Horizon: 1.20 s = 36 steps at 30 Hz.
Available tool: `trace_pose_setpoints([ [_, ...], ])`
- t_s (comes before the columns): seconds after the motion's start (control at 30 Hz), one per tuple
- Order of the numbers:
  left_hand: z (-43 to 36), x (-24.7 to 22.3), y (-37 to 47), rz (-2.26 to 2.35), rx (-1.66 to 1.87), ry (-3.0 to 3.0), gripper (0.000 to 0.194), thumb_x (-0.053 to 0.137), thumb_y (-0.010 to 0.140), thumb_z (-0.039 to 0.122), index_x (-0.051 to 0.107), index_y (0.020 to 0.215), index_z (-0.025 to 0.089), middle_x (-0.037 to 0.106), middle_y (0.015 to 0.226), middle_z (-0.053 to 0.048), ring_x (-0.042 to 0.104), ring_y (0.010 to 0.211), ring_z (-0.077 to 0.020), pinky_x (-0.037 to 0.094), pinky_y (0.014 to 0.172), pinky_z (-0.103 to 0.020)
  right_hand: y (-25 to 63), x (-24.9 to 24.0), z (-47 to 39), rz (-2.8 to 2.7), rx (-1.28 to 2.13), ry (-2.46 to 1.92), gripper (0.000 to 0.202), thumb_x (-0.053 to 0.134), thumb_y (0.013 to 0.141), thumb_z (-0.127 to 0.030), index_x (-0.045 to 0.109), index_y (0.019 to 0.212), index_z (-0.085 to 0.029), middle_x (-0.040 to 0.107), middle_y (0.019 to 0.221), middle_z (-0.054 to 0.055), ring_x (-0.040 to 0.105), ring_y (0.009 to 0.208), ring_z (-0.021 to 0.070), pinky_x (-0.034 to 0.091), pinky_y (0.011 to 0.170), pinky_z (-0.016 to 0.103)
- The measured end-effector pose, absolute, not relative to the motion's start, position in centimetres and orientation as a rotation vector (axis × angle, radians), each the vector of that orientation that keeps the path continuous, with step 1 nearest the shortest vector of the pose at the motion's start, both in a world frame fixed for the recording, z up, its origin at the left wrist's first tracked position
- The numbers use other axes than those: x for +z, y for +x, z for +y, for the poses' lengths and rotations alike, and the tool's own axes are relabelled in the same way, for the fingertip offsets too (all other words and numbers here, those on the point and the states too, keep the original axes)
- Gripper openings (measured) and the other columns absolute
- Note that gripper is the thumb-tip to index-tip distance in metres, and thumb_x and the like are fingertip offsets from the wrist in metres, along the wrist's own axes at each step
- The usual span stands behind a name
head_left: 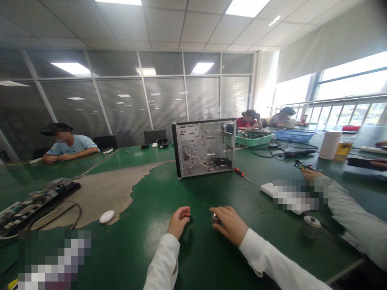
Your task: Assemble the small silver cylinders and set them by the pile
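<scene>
My right hand (230, 223) is closed around a small shiny silver object (215, 218), largely hidden by the fingers, so its kind does not show. Across a short gap, my left hand (179, 221) hovers low over the green table (163, 266). Its fingers are loosely bent, the thumb stands apart, and I see nothing held in it. Beyond both hands stands an uncovered computer case (205, 147), upright, with its open side toward me and loose cables and a black fan inside. A screwdriver (242, 175) with an orange and black handle lies at its right corner.
A white oval object (107, 216) lies left, near a heap of electronic parts (45, 197) and cables. At right are a power strip (282, 197), a metal cylinder (311, 226) and a co-worker's arm (344, 209). Green (256, 140) and blue baskets (294, 136) stand farther back, near other people.
</scene>
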<state>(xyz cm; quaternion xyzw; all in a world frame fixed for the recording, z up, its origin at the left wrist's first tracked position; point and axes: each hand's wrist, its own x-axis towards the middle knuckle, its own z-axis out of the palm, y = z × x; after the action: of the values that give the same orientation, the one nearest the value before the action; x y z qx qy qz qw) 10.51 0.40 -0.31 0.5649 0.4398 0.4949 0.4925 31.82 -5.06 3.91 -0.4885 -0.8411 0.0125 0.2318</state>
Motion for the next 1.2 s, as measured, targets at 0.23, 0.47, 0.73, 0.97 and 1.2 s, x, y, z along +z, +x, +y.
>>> trace_pose_setpoints([
  [0.23, 0.7, 0.0, 9.8, 1.068, 1.307, 1.295, 0.023, 0.056, 0.060, 0.020, 0.059, 0.081, 0.013, 0.061, 0.082, -0.007, 0.054, 0.082, -0.0185, 0.040, 0.078, -0.031, 24.6, 2.1, -2.8, -2.201, 0.222, -1.068, 0.045, 0.047, 0.069, -0.034, 0.034, 0.110, -0.019, 0.050, 0.102, 0.005, 0.046, 0.089, 0.0194, 0.035, 0.076, 0.033],
  [0.47, 1.1, -0.1, 9.1, 1.073, 1.307, 1.226, 0.023, 0.048, 0.063, 0.019, 0.060, 0.082, 0.013, 0.061, 0.082, -0.005, 0.054, 0.082, -0.0186, 0.041, 0.074, -0.028, 23.3, 1.7, -1.0, -2.212, 0.224, -0.967, 0.040, 0.045, 0.071, -0.028, 0.035, 0.109, -0.019, 0.050, 0.097, 0.006, 0.045, 0.090, 0.0184, 0.037, 0.076, 0.032],
  [0.73, 1.1, -0.4, 9.5, 1.085, 1.323, 1.262, 0.023, 0.047, 0.066, 0.025, 0.060, 0.081, 0.013, 0.061, 0.086, -0.006, 0.053, 0.086, -0.0194, 0.040, 0.077, -0.028, 24.2, 1.7, -1.2, -2.215, 0.308, -0.932, 0.041, 0.044, 0.070, -0.021, 0.035, 0.110, -0.021, 0.048, 0.099, 0.005, 0.044, 0.092, 0.0162, 0.037, 0.078, 0.030],
  [0.97, 0.4, -0.2, 9.5, 1.097, 1.296, 1.278, 0.025, 0.047, 0.066, 0.026, 0.060, 0.082, 0.013, 0.061, 0.088, -0.007, 0.053, 0.086, -0.0197, 0.040, 0.077, -0.029, 24.1, 1.4, -1.3, -2.160, 0.354, -0.921, 0.034, 0.043, 0.071, -0.018, 0.039, 0.105, -0.019, 0.049, 0.096, 0.005, 0.044, 0.091, 0.0155, 0.037, 0.078, 0.029],
  [1.2, -0.1, 0.4, 9.7, 1.090, 1.244, 1.376, 0.035, 0.041, 0.055, 0.008, 0.058, 0.086, 0.013, 0.062, 0.085, -0.004, 0.053, 0.085, -0.0188, 0.039, 0.077, -0.028, 23.9, 1.2, -1.2, -2.140, 0.378, -0.909, 0.033, 0.043, 0.070, -0.016, 0.040, 0.103, -0.020, 0.049, 0.095, 0.005, 0.045, 0.089, 0.0153, 0.037, 0.078, 0.029],
])
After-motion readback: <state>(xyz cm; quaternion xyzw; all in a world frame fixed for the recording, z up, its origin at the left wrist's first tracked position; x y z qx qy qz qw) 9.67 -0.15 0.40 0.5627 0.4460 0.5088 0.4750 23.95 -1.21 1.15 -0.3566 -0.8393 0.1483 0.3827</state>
